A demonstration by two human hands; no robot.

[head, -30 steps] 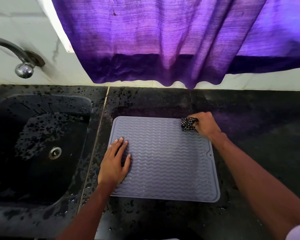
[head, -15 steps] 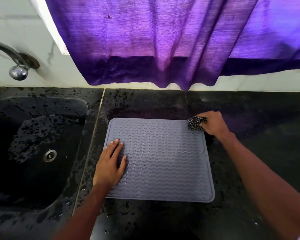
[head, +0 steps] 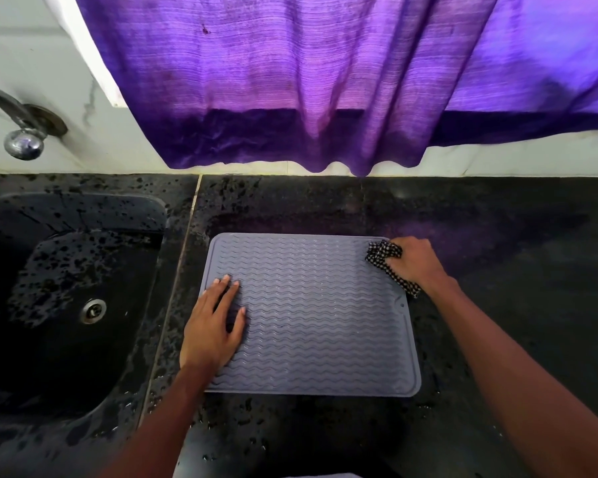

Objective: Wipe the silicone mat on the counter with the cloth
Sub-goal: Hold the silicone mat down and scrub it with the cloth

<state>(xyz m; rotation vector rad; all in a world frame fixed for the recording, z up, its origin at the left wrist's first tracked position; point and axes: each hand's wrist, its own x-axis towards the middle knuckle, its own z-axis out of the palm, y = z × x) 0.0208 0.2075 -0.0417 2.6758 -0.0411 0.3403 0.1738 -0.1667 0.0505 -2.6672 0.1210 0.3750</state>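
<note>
A grey silicone mat (head: 318,315) with wavy ridges lies flat on the black counter (head: 515,270). My left hand (head: 213,326) presses flat on the mat's left part, fingers straight and pointing away from me. At the mat's far right corner my right hand (head: 415,262) grips a bunched black-and-white checked cloth (head: 384,255). The cloth sits on the mat's right edge, and a tail of it trails under my wrist toward the counter.
A black sink (head: 66,298) with a metal drain (head: 93,310) lies left of the mat, wet with drops. A metal tap (head: 18,122) sticks out of the white wall. A purple curtain (head: 308,81) hangs over the counter's back edge.
My right hand has carried the cloth rightward along the mat's far edge to its right corner. The left hand stays pressed on the mat.
</note>
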